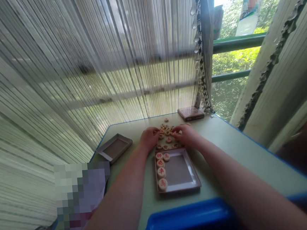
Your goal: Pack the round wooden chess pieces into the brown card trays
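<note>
Round wooden Chinese chess pieces [168, 140] lie in a loose heap on the table beyond an open shallow box tray [179, 190]. Along the tray's left side is a column of red-marked pieces [161, 172], with one more piece [166, 157] beside the topmost. My left hand [150, 138] is at the heap's left edge, fingers closed on a piece [161, 131]. From the other side my right hand [186, 134] reaches in, its thumb and fingers bent together around a piece at the heap's right edge, partly hidden by the fingers.
A second shallow tray, probably a lid [115, 148], lies to the left. At the table's far right corner sits a brown flat box [191, 113]. String curtains [128, 60] hang behind the table [226, 159]; a blue chair back [188, 215] stands at the near edge.
</note>
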